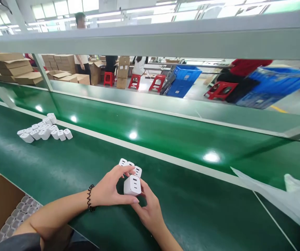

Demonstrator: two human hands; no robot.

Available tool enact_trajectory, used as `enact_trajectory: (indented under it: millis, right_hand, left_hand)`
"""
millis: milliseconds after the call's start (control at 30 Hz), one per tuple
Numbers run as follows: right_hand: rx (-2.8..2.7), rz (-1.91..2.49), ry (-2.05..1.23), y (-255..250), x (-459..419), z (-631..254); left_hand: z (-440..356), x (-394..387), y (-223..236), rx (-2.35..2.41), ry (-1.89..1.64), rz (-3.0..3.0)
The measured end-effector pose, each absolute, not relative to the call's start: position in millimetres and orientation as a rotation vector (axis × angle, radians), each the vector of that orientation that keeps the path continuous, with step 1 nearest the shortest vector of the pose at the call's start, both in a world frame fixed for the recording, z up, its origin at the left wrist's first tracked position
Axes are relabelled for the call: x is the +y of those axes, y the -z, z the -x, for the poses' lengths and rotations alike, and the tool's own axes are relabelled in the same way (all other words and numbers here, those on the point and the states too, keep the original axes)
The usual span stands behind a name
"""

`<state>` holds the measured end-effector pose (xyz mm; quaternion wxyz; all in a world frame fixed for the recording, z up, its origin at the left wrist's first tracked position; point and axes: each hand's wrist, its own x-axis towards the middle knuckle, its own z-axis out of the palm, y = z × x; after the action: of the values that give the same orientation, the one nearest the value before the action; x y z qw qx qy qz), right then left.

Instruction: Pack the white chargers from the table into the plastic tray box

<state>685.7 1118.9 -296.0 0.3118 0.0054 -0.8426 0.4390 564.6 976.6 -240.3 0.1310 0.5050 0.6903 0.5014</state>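
Note:
A white charger block with several port slots in its face is held just above the green work surface. My left hand, with a black coiled band at the wrist, curves around it, thumb below and fingers above. From the right, my right hand grips the same block, its fingers along the side and its thumb low. Right behind it stand three more white chargers in a short row, among them a charger at the right end, partly covered by my left fingers.
A cluster of white chargers sits at the left. A cardboard box with white pieces is below the near edge. Translucent plastic lies at the right. Beyond the bench are blue crates, red stools, cartons and several people.

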Motion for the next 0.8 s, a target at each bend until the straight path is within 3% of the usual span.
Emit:
enact_trajectory:
  millis: [400, 800]
  right_hand:
    - [-2.182, 0.037, -1.273, 292.9, 1118.0, -683.1]
    - [-2.161, 0.045, -1.194, 290.6, 1119.8, -685.3]
  left_hand:
    - [-541.2, 975.9, 239.0, 1.975, -1.83, -1.157]
    - [-541.1, 978.3, 250.8, 1.973, -1.806, -1.431]
